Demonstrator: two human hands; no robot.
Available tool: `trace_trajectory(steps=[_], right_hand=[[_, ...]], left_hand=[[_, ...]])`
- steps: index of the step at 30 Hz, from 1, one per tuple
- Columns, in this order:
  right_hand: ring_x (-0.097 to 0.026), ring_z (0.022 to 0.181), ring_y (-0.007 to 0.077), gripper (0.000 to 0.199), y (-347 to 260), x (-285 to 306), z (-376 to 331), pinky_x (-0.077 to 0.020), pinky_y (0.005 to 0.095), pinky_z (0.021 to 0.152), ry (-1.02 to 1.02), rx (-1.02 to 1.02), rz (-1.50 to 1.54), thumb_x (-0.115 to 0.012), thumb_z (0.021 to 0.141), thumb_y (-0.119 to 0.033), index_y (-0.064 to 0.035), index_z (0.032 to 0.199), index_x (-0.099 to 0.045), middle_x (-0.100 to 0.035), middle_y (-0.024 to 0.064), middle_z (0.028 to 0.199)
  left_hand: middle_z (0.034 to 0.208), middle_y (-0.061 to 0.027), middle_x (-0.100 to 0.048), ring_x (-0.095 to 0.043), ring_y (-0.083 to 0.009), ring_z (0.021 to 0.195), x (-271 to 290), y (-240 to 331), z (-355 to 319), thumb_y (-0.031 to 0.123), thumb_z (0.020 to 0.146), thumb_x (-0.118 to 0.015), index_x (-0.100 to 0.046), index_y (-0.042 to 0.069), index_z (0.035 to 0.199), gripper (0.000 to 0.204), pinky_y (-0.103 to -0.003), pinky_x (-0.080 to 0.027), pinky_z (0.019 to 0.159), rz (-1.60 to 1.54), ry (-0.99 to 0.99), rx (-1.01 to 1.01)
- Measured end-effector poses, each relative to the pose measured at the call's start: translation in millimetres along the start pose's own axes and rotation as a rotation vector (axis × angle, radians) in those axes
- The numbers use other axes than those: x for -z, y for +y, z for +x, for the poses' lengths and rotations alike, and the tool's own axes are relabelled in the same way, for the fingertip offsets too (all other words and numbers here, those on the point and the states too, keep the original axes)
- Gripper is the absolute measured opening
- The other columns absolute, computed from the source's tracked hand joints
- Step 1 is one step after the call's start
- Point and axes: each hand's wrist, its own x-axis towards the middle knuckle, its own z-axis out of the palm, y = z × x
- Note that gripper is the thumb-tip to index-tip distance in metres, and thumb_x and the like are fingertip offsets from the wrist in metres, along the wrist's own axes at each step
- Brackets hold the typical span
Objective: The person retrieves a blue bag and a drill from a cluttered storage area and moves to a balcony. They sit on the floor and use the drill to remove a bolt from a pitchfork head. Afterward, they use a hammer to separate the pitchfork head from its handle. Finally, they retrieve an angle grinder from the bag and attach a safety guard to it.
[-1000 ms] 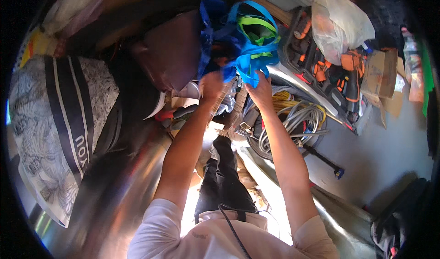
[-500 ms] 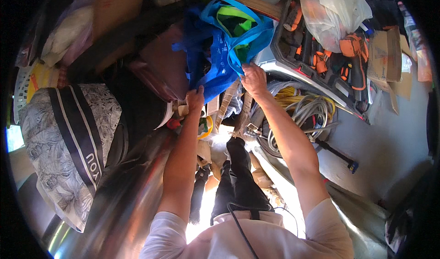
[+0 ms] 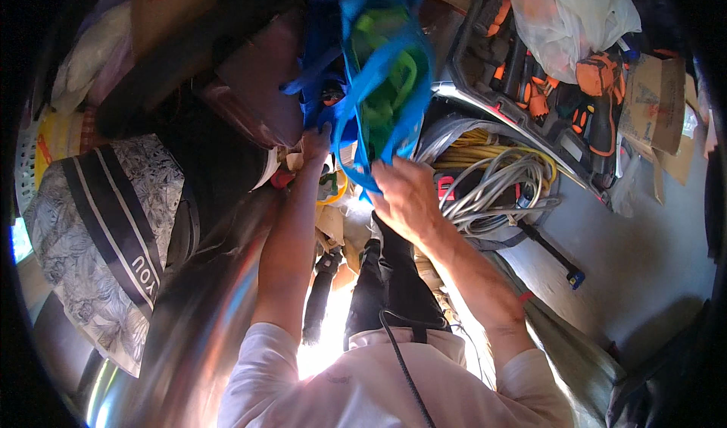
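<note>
A light blue fabric bag [image 3: 421,45] with bright green cloth or lining [image 3: 386,87] in its mouth hangs in front of me, blurred by motion. My right hand [image 3: 409,199] is closed on its lower near edge, close to a strap loop. Just left of it, a darker blue bag [image 3: 322,45] stands partly open, and something dark and small shows inside. My left hand [image 3: 316,145] pinches this darker bag's near edge. Fingertips of both hands are partly hidden by the fabric.
At right lies an open black tool case [image 3: 485,102] with an orange-black drill [image 3: 600,79], under a clear plastic bag [image 3: 572,19]. Coiled grey and yellow cables [image 3: 500,178] lie nearer. A cardboard box [image 3: 651,102] stands far right, a patterned cloth bag [image 3: 113,223] at left.
My right hand has come nearer to me, drawing the light blue bag away from the darker one. My left hand has shifted slightly left and stays on the darker bag.
</note>
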Motion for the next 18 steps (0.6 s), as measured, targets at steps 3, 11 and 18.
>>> trace_trajectory(steps=[3,11,18], right_hand=[[-0.061,0.070,0.0298,0.032,4.3,-15.7,-43.8,-0.0505,0.0394,0.059,-0.061,-0.081,0.104,-0.076,0.068,-0.005,-0.0050,0.095,-0.059,-0.059,0.0119,0.079],[-0.064,0.082,0.0358,0.033,15.9,-83.2,-114.3,-0.0527,0.0450,0.069,-0.291,-0.141,0.223,-0.071,0.067,-0.006,-0.0078,0.098,-0.060,-0.063,0.0140,0.092],[-0.063,0.063,0.0316,0.019,1.6,-66.4,-168.2,-0.0500,0.0416,0.055,-0.125,-0.253,0.106,-0.071,0.084,-0.016,-0.0083,0.098,-0.062,-0.061,0.0129,0.069]], left_hand=[[0.095,-0.0188,-0.066,-0.064,-0.0265,0.085,42.7,68.4,-35.5,0.026,0.089,-0.067,-0.064,-0.001,0.101,0.029,-0.036,-0.050,0.077,-0.066,-0.044,-0.056],[0.105,-0.0131,-0.065,-0.064,-0.0194,0.097,112.7,198.3,-187.6,0.004,0.093,-0.059,-0.059,-0.004,0.112,0.020,-0.031,-0.052,0.086,-0.994,-0.442,-0.264],[0.115,-0.0181,-0.059,-0.061,-0.0363,0.103,48.3,217.1,-184.0,-0.008,0.077,-0.054,-0.058,0.006,0.120,0.045,-0.046,-0.049,0.086,0.129,-0.215,-0.505]])
